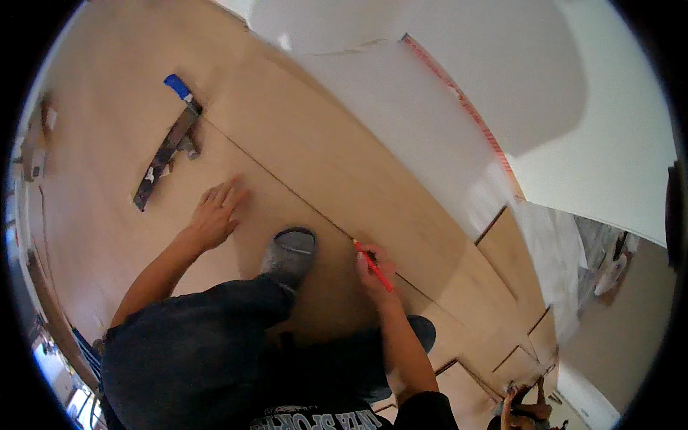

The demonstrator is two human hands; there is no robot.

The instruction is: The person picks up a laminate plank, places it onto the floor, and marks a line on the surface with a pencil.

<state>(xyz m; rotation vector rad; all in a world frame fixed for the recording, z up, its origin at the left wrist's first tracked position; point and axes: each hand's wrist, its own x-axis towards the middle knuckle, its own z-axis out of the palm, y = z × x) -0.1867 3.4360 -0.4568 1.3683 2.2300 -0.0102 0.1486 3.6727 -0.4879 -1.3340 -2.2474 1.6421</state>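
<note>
Your right hand (pixel 367 278) pinches a red pen (pixel 378 272), its tip at the dark seam (pixel 287 186) between tan floor boards (pixel 308 136), while your left hand (pixel 213 221) spreads empty over the boards. The pen is likely light, stiff and easily steadied, best held near the tip.

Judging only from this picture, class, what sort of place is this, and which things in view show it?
Probably a room being fitted out or renovated: wood-coloured boards stop at a stepped edge beside what looks like white sheeting, and a long dark tool lies on them.
</note>
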